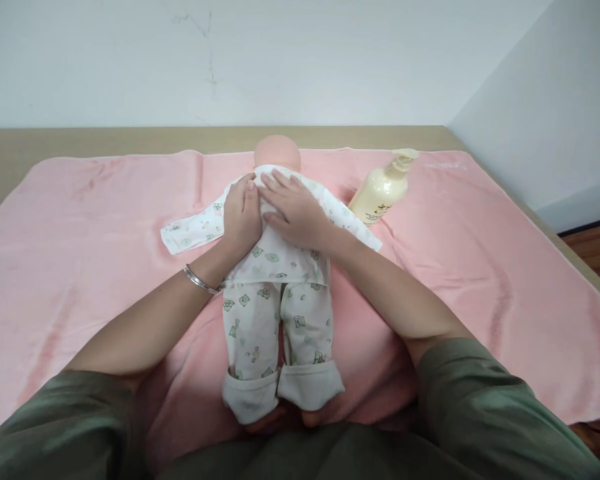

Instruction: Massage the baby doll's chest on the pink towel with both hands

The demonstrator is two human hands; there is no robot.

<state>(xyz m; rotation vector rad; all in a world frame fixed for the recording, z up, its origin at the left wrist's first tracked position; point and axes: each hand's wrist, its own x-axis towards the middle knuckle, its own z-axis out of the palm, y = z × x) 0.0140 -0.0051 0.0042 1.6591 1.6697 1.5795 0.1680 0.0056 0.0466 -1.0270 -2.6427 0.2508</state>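
Note:
A doll [278, 263] in a white top and trousers printed with small bears lies on a pink blanket, its bald head at the far side and its feet toward me. No facial features show, so its back appears to be up. My left hand [243, 215] rests on the left of its upper back, fingers lying along the cloth. Across the right of the upper back, my right hand [297, 210] lies flat with its fingers spread. Neither hand holds anything. The trouser legs have turned-up cuffs.
A cream pump bottle [381, 190] leans at the right, beside the doll's sleeve. The pink blanket [480, 267] covers most of the wooden table [130, 141]. A white wall [330, 60] stands behind, with another wall at the right.

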